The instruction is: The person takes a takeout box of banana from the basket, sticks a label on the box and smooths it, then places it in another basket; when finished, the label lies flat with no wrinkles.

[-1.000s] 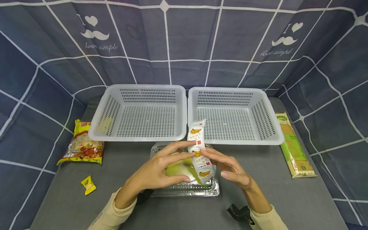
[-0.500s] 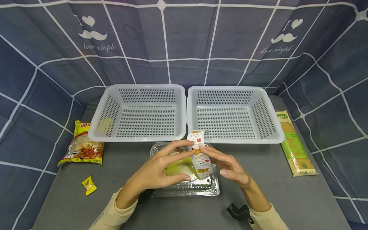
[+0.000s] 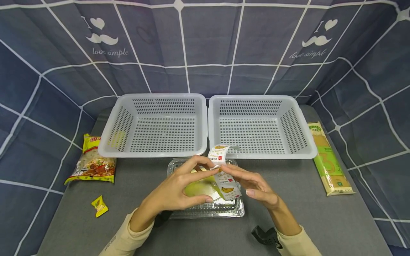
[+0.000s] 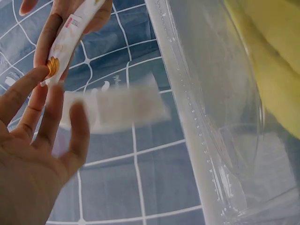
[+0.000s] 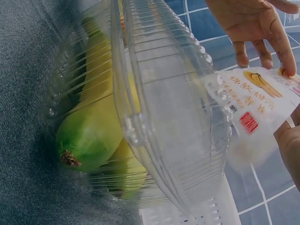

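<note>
A strip of white labels [image 3: 227,186] printed with bananas is held between my two hands. My left hand [image 3: 176,188] pinches it at its index and middle fingertips, thumb apart. My right hand [image 3: 257,183] pinches it from the other side, fingertips close to the left ones. The strip bends at the fingers, one end curling up beyond them and the other hanging toward me. Beneath lies a clear plastic clamshell box [image 3: 205,213], holding yellow-green fruit [image 5: 93,136] that looks like bananas. Part of the box is hidden by my left hand and the strip.
Two white slotted baskets [image 3: 153,155] [image 3: 262,156] stand side by side behind the box. On the left are a bag of packaged food [image 3: 96,163] and a small yellow wrapped piece [image 3: 100,206]. A green-and-tan packet [image 3: 331,163] lies at the right.
The strip has folded at my fingertips; its far end has dropped from a raised position and curls over, while its near end has swung slightly right. Both hands have barely moved.
</note>
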### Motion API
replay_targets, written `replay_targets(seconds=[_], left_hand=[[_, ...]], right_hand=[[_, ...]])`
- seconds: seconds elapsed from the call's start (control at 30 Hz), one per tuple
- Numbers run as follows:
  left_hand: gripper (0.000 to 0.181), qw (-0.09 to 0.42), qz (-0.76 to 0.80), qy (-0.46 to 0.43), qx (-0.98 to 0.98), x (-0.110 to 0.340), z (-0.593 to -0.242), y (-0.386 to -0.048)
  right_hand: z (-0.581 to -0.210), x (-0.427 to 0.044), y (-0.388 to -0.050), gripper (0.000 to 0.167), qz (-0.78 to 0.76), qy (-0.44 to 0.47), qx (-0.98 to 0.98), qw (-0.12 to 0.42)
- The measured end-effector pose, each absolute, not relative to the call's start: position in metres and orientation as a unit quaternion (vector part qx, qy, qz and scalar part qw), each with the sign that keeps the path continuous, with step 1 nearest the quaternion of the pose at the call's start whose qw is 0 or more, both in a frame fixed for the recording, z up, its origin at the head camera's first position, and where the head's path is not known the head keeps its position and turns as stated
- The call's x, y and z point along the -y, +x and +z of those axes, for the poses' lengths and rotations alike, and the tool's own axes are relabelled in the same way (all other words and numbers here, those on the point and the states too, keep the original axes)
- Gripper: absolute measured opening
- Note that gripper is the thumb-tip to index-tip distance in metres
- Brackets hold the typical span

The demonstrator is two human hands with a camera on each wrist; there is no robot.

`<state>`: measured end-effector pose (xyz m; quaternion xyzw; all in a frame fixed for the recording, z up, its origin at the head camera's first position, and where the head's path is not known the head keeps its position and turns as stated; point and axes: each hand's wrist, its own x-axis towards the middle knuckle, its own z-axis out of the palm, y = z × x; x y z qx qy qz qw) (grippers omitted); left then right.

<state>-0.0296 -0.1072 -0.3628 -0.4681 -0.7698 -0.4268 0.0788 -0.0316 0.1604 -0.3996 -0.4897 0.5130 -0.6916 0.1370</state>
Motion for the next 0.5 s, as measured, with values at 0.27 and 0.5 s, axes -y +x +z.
replay_targets(seconds=[0.27, 0.5], left_hand=[[0.061, 0.104, -0.413, -0.469, 0.773, 0.1056, -0.3621, -0.0288], [0.059, 0.056, -0.445, -0.465, 0.763, 0.1059, -0.3613, -0.0264]], right_hand=[[-0.4005, -0.1591, -0.0306, 0.065, -0.698, -0.478, -0.513, 0.144], [-0.4002, -0.1574, -0.0303, 0.066, -0.710, -0.468, -0.507, 0.140]])
